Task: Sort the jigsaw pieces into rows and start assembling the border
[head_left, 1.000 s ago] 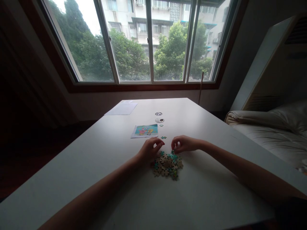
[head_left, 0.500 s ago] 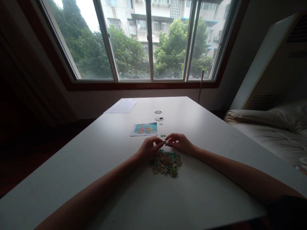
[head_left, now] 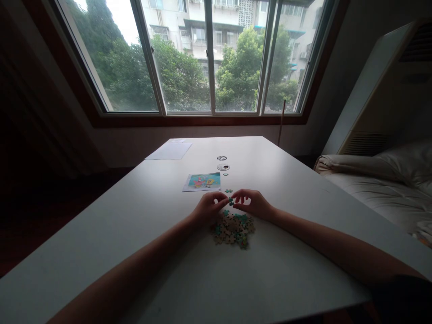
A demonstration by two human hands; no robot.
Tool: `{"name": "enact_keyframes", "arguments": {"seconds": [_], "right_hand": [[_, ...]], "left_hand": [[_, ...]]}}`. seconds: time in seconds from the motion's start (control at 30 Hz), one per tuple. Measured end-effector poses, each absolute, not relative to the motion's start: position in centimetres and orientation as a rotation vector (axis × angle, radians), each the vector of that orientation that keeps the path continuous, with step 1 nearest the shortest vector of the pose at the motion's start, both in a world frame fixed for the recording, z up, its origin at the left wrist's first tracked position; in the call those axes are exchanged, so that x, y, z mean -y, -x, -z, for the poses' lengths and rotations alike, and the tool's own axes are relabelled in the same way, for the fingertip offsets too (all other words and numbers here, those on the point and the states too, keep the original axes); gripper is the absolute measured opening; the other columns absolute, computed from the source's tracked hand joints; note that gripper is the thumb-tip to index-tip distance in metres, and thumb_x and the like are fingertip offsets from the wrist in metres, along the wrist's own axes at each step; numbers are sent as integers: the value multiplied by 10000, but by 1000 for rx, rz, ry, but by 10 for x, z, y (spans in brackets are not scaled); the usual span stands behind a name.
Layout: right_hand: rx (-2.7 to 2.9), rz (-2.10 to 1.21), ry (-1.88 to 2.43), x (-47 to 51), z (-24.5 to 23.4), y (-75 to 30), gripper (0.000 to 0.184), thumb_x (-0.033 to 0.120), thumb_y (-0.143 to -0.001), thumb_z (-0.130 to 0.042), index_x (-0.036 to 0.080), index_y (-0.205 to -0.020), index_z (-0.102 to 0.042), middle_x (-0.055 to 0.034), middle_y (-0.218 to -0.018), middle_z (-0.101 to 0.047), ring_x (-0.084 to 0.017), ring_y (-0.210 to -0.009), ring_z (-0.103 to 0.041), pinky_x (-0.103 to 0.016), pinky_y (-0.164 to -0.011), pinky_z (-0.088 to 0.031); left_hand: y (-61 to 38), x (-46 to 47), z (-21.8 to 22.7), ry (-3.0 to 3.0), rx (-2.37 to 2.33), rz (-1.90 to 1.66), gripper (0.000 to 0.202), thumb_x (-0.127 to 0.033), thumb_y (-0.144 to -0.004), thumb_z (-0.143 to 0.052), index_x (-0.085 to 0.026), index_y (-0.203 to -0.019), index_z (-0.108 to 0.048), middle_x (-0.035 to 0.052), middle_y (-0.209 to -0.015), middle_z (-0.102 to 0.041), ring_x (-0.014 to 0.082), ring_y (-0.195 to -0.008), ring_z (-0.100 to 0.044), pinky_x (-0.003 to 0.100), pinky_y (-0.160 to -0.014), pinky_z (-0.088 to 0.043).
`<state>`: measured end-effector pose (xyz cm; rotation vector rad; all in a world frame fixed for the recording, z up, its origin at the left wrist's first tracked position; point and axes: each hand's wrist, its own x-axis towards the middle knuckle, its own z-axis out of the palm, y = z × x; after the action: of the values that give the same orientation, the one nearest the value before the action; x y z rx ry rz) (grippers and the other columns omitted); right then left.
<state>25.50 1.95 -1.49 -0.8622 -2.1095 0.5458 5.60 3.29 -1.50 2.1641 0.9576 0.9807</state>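
Observation:
A small green jigsaw puzzle piece (head_left: 231,201) is pinched in the fingertips of my left hand (head_left: 209,207), above the table. My right hand (head_left: 252,203) is beside it, thumb and fingers apart and close to the piece's right edge; whether they touch it is hard to make out. Just below both hands lies a heap of loose puzzle pieces (head_left: 233,230), some brown side up, others green. Past my fingertips, another green piece (head_left: 228,191) rests flat on the table.
A cartoon picture sheet (head_left: 204,182) lies left of centre on the white table (head_left: 162,279). Beyond it are two round items (head_left: 223,167) and one more loose piece (head_left: 226,174). White paper (head_left: 169,151) sits at the far left corner. A padded seat (head_left: 367,184) stands to the right.
My right fingers have spread a little from the puzzle piece, so more of it shows. My left hand keeps its pinch in nearly the same place.

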Motion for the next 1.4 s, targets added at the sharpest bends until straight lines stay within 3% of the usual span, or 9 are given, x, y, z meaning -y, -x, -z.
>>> {"name": "enact_keyframes", "arguments": {"seconds": [0.33,0.8,1.13,1.4], "right_hand": [[1787,-314,1033,-35,16,-274,277,393,-729,-616,202,-928,-598,-27,-728,-590,-131,-616,-486,-275,-605,-437],[1740,-497,1086,-56,24,-278,361,448,-711,-603,171,-943,-601,-26,-740,-592,-103,-566,-453,-234,-536,-408],[1941,-491,1434,-122,21,-256,314,409,-686,-625,201,-919,-659,-28,-828,-656,-142,-717,-579,-255,-663,-419],[1973,-493,1632,-134,13,-234,317,462,-654,-645,286,-916,-675,-2,-853,-649,-177,-788,-581,-299,-730,-390]], "left_hand": [[-58,-32,17,-2080,-1061,-1061,176,-280,-760,-542,-139,-736,-643,18,-645,-627,128,-585,-529,222,-546,-386],[-54,-38,25,-1927,-1085,-1119,201,-312,-743,-550,-126,-731,-624,17,-622,-601,137,-579,-539,229,-542,-412],[-53,-40,22,-1897,-1088,-1140,189,-309,-745,-558,-134,-733,-628,18,-622,-606,148,-590,-557,239,-554,-429],[-51,-39,21,-1897,-1088,-1134,202,-319,-744,-558,-131,-738,-632,17,-614,-607,147,-583,-557,240,-552,-426]]}}
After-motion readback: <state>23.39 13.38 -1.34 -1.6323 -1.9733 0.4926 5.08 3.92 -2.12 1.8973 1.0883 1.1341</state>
